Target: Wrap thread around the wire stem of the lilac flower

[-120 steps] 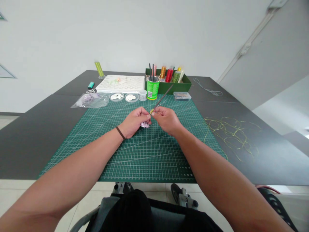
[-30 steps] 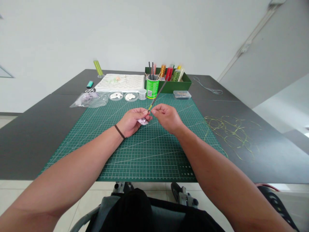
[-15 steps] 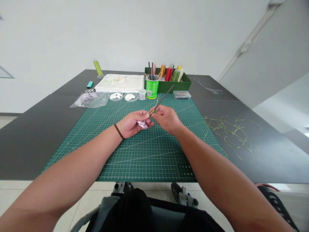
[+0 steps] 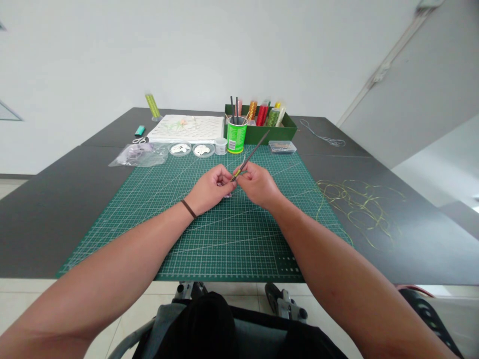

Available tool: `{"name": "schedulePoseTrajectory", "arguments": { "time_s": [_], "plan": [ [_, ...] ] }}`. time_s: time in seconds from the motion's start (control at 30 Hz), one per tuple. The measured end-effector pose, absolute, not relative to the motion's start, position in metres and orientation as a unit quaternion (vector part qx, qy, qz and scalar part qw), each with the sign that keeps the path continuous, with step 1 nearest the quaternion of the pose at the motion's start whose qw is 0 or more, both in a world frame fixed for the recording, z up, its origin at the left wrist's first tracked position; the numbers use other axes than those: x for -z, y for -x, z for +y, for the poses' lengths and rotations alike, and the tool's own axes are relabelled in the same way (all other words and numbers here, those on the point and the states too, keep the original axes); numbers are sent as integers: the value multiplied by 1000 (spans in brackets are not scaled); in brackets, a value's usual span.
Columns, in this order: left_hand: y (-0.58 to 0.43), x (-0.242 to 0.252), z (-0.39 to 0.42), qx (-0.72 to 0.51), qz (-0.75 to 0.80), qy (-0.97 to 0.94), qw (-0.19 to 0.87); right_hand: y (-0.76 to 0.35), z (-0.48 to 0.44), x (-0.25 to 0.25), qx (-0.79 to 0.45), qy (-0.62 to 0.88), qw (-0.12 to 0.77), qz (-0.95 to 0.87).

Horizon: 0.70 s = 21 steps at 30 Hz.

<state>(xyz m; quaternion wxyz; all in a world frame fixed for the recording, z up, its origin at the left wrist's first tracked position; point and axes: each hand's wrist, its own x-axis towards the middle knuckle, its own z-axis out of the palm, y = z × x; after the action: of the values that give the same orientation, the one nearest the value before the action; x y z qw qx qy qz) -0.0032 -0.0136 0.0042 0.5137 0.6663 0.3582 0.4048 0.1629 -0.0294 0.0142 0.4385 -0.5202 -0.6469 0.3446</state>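
Over the middle of the green cutting mat (image 4: 224,239), my two hands meet around a thin dark stick (image 4: 256,146), which slants up to the right. Yellow-green thread (image 4: 238,173) is wound near its lower end. My left hand (image 4: 213,187) is closed, its thumb and fingers pinching that lower end. A bit of shiny pinkish material (image 4: 228,195) peeks out beneath the left fingers, mostly hidden. My right hand (image 4: 258,185) pinches at the wound thread on the stick; its fingertips are partly covered, so exactly what they grip is hard to see.
Loose yellow-green thread (image 4: 355,207) lies tangled at right. Along the back stand a green can (image 4: 236,137) with dark sticks, a green box (image 4: 258,133) of thread spools, dishes of white pieces (image 4: 180,148), a plastic bag (image 4: 140,153), scissors (image 4: 140,140) and a white board (image 4: 187,130).
My left hand has turned over, back now upward, its thumb on the stick's lower end. The pinkish material has become mostly covered. My right hand and the stick have barely moved.
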Motion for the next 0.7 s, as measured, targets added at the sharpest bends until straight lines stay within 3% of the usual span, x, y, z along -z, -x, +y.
{"name": "schedulePoseTrajectory", "arguments": {
  "time_s": [0.37,0.57,0.7],
  "plan": [
    [4,-8,-17,-394,446,-740,313,-161,-29,-18,-317,551,422,-646],
    [6,-11,-16,-340,441,-818,144,-159,-31,-18,-302,565,416,-646],
    [7,-13,-16,-364,440,-813,110,-157,-33,-17,-288,561,421,-652]
  ]
}}
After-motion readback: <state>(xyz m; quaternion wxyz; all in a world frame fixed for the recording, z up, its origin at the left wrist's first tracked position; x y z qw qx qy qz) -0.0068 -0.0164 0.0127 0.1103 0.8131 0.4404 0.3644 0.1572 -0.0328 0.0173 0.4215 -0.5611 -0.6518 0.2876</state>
